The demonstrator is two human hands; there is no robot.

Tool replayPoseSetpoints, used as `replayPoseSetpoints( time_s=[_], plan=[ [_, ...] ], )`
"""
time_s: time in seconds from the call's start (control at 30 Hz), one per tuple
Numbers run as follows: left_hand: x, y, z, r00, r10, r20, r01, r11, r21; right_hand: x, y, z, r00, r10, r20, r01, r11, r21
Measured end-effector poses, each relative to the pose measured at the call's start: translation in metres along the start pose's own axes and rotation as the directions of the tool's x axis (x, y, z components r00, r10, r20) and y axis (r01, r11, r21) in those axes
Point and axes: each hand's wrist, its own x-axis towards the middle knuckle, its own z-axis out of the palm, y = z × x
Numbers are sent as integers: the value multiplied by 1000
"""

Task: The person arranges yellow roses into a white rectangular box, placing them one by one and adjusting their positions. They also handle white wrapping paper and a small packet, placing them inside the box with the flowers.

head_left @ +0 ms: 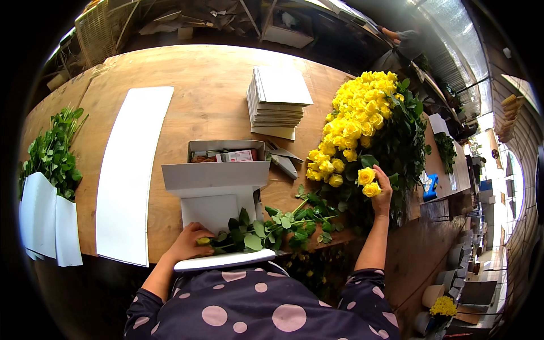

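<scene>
My left hand (191, 242) is closed near the table's front edge around a rose (203, 241), whose yellowish-green head pokes out by the fingers. Its leafy stem (258, 232) runs to the right, among other cut greenery. At the right, my right hand (383, 194) curls around two yellow roses (368, 182), held just under their heads; the stems are hidden. Behind that hand lies a big heap of yellow roses (362, 110) with dark green leaves. Between my left hand and the box lies a grey-white square pad (209, 213).
A white open box (215, 177) holds small items, with a grey stapler-like tool (283, 165) beside it. Farther back stands a stack of white cards (280, 88). A long white sheet (133, 175) and a wrapped leafy bunch (54, 153) lie left. Another person (405, 45) works beyond.
</scene>
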Motion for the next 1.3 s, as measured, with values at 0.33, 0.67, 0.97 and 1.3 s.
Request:
replayPoseSetpoints(
  time_s=[0.33,0.67,0.97,1.3],
  plan=[
    [0,-5,4,1000,-10,-13,10,1000,-24,19,-105,-94,807,-260,-530,65,932,-358],
    [3,-1,2,999,28,-24,-29,1000,-13,-15,2,58,852,178,493,86,881,-466],
    [-3,-3,1,1000,15,-26,-15,1000,1,-24,24,24,986,138,-97,-115,970,216],
    [3,2,1,999,17,-27,-18,1000,-15,7,-108,-90,844,-404,-354,246,877,-414]
  ],
)
